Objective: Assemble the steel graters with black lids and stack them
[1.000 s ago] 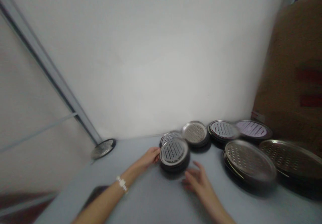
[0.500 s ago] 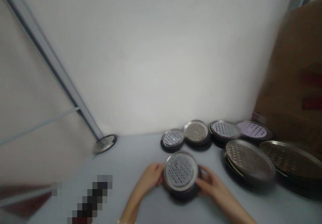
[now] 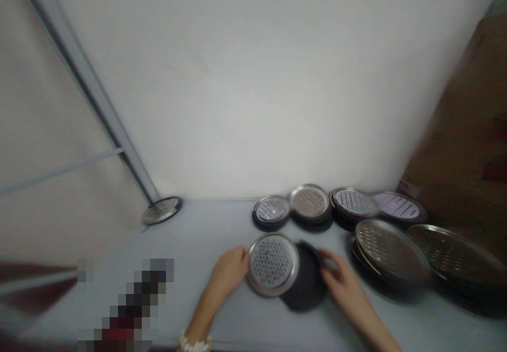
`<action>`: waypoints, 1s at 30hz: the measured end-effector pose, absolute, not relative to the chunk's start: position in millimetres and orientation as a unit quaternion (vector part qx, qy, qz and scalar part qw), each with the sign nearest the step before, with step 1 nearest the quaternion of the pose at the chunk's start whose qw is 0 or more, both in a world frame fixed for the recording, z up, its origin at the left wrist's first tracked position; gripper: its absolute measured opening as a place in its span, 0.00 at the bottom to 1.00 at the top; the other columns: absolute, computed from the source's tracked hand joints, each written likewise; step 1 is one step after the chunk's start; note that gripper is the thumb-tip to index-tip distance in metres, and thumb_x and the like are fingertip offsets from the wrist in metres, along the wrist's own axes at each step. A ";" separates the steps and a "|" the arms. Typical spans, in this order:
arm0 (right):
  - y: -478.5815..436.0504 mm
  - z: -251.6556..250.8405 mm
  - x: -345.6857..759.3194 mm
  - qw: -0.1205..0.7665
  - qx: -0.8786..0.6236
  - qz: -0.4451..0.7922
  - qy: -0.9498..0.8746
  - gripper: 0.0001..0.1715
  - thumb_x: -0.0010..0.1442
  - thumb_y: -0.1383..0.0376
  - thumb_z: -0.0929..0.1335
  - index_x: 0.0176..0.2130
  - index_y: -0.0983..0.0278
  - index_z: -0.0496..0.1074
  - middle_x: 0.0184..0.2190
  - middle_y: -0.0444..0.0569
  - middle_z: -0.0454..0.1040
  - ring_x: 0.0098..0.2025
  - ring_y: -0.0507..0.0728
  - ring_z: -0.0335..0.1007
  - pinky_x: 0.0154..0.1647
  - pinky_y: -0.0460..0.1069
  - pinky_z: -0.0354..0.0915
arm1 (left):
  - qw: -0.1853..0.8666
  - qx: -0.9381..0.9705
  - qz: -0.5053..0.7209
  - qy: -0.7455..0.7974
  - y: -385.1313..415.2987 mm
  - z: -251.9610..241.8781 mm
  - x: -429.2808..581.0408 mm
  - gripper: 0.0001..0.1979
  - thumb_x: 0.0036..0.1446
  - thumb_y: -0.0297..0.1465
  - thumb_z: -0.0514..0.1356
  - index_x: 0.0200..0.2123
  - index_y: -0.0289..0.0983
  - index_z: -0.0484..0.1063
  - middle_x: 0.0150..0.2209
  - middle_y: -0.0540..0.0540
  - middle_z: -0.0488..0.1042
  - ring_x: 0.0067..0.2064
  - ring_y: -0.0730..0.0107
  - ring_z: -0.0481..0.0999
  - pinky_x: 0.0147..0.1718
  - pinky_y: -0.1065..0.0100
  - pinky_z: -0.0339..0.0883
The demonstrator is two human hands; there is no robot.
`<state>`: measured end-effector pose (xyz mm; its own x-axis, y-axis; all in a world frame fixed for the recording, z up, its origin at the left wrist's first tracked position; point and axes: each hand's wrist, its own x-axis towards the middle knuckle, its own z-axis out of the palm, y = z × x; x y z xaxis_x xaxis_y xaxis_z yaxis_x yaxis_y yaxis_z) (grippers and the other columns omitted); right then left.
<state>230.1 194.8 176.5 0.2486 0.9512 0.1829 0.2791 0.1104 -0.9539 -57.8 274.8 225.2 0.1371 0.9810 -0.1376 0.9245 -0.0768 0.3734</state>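
My left hand (image 3: pixel 229 270) grips the left rim of a round perforated steel disc (image 3: pixel 273 264), which is tilted and stands clear of the dark part. My right hand (image 3: pixel 340 281) holds the right edge of a round black dish (image 3: pixel 304 278), partly hidden behind the disc. A white beaded bracelet (image 3: pixel 194 344) circles my left wrist at the bottom edge. The disc and the dish overlap just above the grey table top (image 3: pixel 222 225).
Several round steel-and-black stacks (image 3: pixel 309 201) line the back wall, with larger perforated ones (image 3: pixel 392 251) at right. A cardboard box (image 3: pixel 455 130) stands in the right corner. Another perforated disc (image 3: pixel 161 210) lies at the left corner. A pixelated patch (image 3: pixel 127 299) covers the lower left.
The steel disc has come apart from the black dish and shifted left with my left hand. My right hand stays on the dish. Earlier the two sat together as one stack.
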 end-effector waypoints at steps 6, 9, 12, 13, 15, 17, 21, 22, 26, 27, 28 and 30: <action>199.4 178.5 251.0 0.497 -0.632 0.217 -0.554 0.22 0.56 0.58 0.67 0.49 0.62 0.75 0.45 0.52 0.76 0.43 0.60 0.77 0.47 0.56 0.72 | 0.136 0.706 0.027 0.694 278.4 232.9 -92.5 0.14 0.66 0.33 0.50 0.38 0.37 0.75 0.42 0.37 0.81 0.44 0.57 0.79 0.36 0.66 0.61; 200.8 177.4 250.2 0.481 -0.633 0.181 -0.579 0.22 0.56 0.59 0.66 0.49 0.62 0.74 0.46 0.53 0.76 0.49 0.62 0.75 0.54 0.58 0.68 | 0.117 0.696 0.019 0.708 277.3 238.5 -97.8 0.15 0.66 0.33 0.50 0.39 0.37 0.76 0.43 0.36 0.81 0.45 0.54 0.79 0.38 0.64 0.63; 200.0 177.6 246.9 0.458 -0.628 0.167 -0.606 0.22 0.58 0.59 0.65 0.51 0.63 0.73 0.48 0.54 0.75 0.52 0.62 0.73 0.58 0.59 0.66 | 0.090 0.677 0.021 0.730 273.6 245.0 -91.7 0.17 0.67 0.34 0.48 0.42 0.35 0.76 0.44 0.33 0.80 0.46 0.48 0.78 0.42 0.59 0.65; 199.3 178.3 246.1 0.451 -0.629 0.161 -0.613 0.22 0.59 0.59 0.65 0.51 0.64 0.73 0.49 0.54 0.75 0.53 0.62 0.73 0.58 0.59 0.65 | 0.078 0.678 0.033 0.730 272.0 246.5 -88.1 0.18 0.67 0.35 0.47 0.43 0.34 0.75 0.45 0.32 0.79 0.48 0.47 0.78 0.44 0.57 0.65; 197.5 180.2 245.2 0.438 -0.632 0.149 -0.621 0.22 0.61 0.59 0.64 0.52 0.64 0.72 0.50 0.55 0.74 0.54 0.63 0.71 0.59 0.60 0.64 | 0.070 0.708 0.078 0.698 268.4 247.4 -80.0 0.21 0.67 0.39 0.49 0.51 0.32 0.73 0.50 0.30 0.77 0.54 0.45 0.74 0.52 0.55 0.63; 195.6 182.9 244.3 0.431 -0.635 0.141 -0.626 0.22 0.62 0.58 0.63 0.52 0.64 0.71 0.51 0.56 0.73 0.55 0.64 0.70 0.59 0.61 0.64 | 0.107 0.758 0.114 0.633 264.6 245.2 -72.5 0.30 0.63 0.46 0.55 0.61 0.33 0.65 0.60 0.31 0.69 0.62 0.46 0.66 0.60 0.55 0.57; 192.5 189.1 240.6 0.430 -0.629 0.138 -0.632 0.20 0.64 0.57 0.63 0.52 0.62 0.70 0.51 0.55 0.73 0.54 0.63 0.70 0.58 0.59 0.64 | 0.202 0.792 0.083 0.571 258.3 237.2 -62.1 0.55 0.44 0.51 0.69 0.70 0.38 0.51 0.71 0.33 0.52 0.70 0.40 0.51 0.66 0.51 0.47; 191.8 190.4 239.3 0.431 -0.628 0.137 -0.633 0.20 0.64 0.57 0.63 0.52 0.62 0.70 0.50 0.54 0.73 0.54 0.63 0.71 0.58 0.59 0.65 | 0.205 0.790 0.076 0.573 257.3 236.0 -60.5 0.57 0.42 0.51 0.70 0.71 0.38 0.51 0.71 0.33 0.50 0.71 0.39 0.50 0.66 0.50 0.46; 189.5 192.6 234.9 0.432 -0.626 0.126 -0.637 0.20 0.64 0.57 0.63 0.52 0.62 0.70 0.50 0.54 0.73 0.53 0.62 0.72 0.58 0.58 0.65 | 0.197 0.798 0.086 0.562 254.4 236.5 -57.8 0.54 0.44 0.48 0.70 0.70 0.38 0.52 0.70 0.34 0.53 0.70 0.42 0.52 0.67 0.53 0.47; 189.2 192.3 234.4 0.431 -0.626 0.123 -0.638 0.20 0.64 0.58 0.63 0.52 0.62 0.70 0.50 0.54 0.73 0.53 0.62 0.72 0.57 0.57 0.66 | 0.196 0.801 0.089 0.558 253.7 237.6 -57.7 0.53 0.44 0.48 0.69 0.70 0.38 0.52 0.70 0.34 0.54 0.70 0.43 0.52 0.67 0.53 0.48; 189.0 191.9 234.1 0.430 -0.627 0.121 -0.638 0.20 0.64 0.57 0.63 0.52 0.62 0.70 0.51 0.54 0.73 0.54 0.62 0.72 0.57 0.57 0.66 | 0.195 0.804 0.092 0.555 253.0 238.9 -57.7 0.52 0.45 0.47 0.69 0.70 0.38 0.53 0.69 0.34 0.55 0.69 0.44 0.53 0.67 0.54 0.48; 189.1 190.9 234.2 0.425 -0.630 0.121 -0.638 0.20 0.64 0.57 0.62 0.52 0.62 0.70 0.51 0.54 0.73 0.54 0.62 0.72 0.57 0.57 0.66 | 0.195 0.806 0.099 0.550 251.5 241.2 -57.6 0.51 0.45 0.45 0.69 0.69 0.38 0.53 0.68 0.35 0.57 0.68 0.45 0.55 0.66 0.54 0.49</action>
<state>234.2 189.1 190.9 0.1561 0.9071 0.3910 0.7017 0.1767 -0.6902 -57.6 251.5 241.2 0.3758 0.9251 -0.0542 0.8477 -0.3195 0.4234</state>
